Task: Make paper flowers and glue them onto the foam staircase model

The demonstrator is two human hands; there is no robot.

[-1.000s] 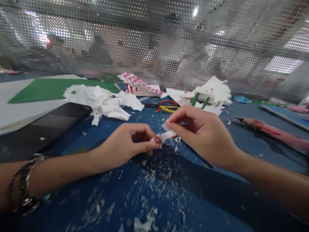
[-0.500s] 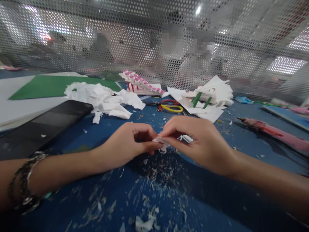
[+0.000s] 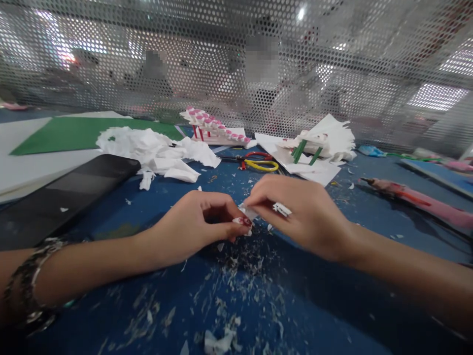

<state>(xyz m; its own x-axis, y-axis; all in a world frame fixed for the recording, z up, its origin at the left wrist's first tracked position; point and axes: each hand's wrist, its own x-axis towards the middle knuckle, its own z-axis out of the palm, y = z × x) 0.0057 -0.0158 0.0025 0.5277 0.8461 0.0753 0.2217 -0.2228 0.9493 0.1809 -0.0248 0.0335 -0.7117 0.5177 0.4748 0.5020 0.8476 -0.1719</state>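
One scrap (image 3: 247,212), left hand (image 3: 195,224), right hand (image 3: 306,217) pinching

Left hand (image 3: 192,223) and right hand (image 3: 305,217) together on a white paper scrap (image 3: 248,212) above the littered blue table (image 3: 318,305)

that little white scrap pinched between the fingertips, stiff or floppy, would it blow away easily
Probably very light: the white scrap is tiny, pinched between the left hand and right hand alone. Likely soft and easily torn, judging by the flakes littering the blue table below. A nudge or breath would probably scatter it.
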